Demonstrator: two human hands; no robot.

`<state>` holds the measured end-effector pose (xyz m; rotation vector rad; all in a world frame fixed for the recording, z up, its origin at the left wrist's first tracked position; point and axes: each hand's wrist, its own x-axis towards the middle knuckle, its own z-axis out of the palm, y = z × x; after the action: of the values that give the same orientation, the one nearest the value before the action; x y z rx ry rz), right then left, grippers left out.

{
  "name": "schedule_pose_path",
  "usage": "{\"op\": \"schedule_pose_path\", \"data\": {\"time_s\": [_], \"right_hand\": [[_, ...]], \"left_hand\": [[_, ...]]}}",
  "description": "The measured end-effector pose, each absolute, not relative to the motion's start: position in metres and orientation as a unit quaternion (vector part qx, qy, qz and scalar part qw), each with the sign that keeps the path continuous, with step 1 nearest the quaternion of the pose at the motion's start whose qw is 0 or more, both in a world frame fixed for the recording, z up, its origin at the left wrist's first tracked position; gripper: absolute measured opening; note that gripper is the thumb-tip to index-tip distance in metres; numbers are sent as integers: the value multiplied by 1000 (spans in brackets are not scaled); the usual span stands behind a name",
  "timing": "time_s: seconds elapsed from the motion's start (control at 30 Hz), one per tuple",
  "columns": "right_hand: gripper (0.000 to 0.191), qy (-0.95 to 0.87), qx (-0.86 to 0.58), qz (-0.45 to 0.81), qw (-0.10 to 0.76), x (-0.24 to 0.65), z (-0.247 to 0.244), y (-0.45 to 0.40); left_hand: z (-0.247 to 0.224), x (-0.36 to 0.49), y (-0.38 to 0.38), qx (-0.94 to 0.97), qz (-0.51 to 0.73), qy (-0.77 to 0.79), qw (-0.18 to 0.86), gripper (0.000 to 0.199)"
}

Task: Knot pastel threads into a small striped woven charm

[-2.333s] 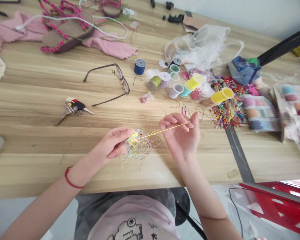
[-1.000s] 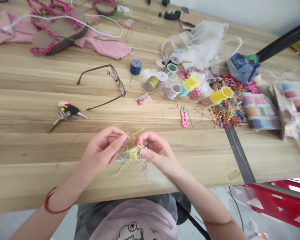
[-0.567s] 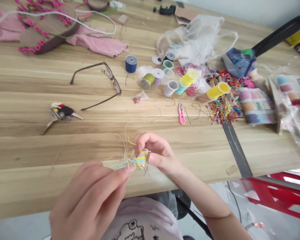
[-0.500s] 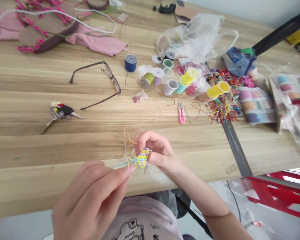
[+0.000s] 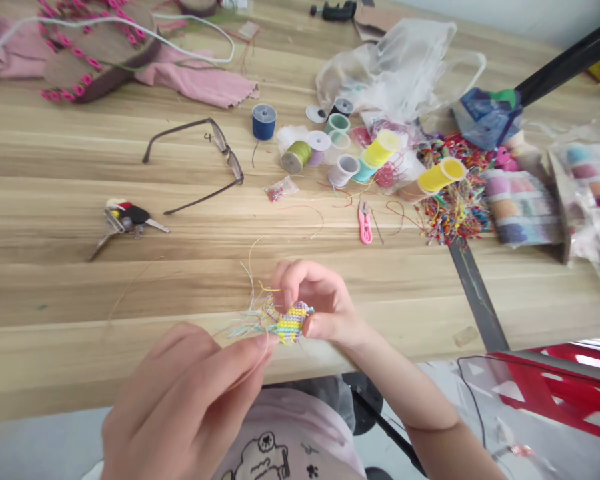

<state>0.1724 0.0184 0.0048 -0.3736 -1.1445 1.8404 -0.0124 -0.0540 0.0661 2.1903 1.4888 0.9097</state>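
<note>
A small knotted piece [image 5: 293, 323] in yellow, lilac and pale blue thread sits between the thumb and fingers of my right hand [image 5: 325, 303], above the table's front edge. Loose thread ends [image 5: 250, 325] fan out from its left side. My left hand [image 5: 195, 393] is closed in a pinch just left of the piece, with a thin pale thread between thumb and forefinger. The curled fingers of this hand hide part of the thread.
Pink-handled thread snips [image 5: 365, 223] lie beyond my right hand, near several thread spools [image 5: 344, 171] and a heap of coloured threads [image 5: 457, 210]. Glasses [image 5: 230, 160] and keys [image 5: 127, 219] lie to the left. A white plastic bag [image 5: 395, 70] is at the back.
My left hand has shifted slightly right, closer to the knotted piece. The piece is turned a little, showing more of its patterned face. The whole view has shifted slightly.
</note>
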Motion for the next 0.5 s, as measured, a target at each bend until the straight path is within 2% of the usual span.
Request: {"op": "schedule_pose_path", "data": {"time_s": [0.37,0.5], "right_hand": [[23,-462,-142,757,439,172,1,19],[23,-457,-153,760,436,172,2,18]], "left_hand": [[64,-20,-54,778,297,500,238,17],[61,-9,-60,634,395,547,377,22]]}}
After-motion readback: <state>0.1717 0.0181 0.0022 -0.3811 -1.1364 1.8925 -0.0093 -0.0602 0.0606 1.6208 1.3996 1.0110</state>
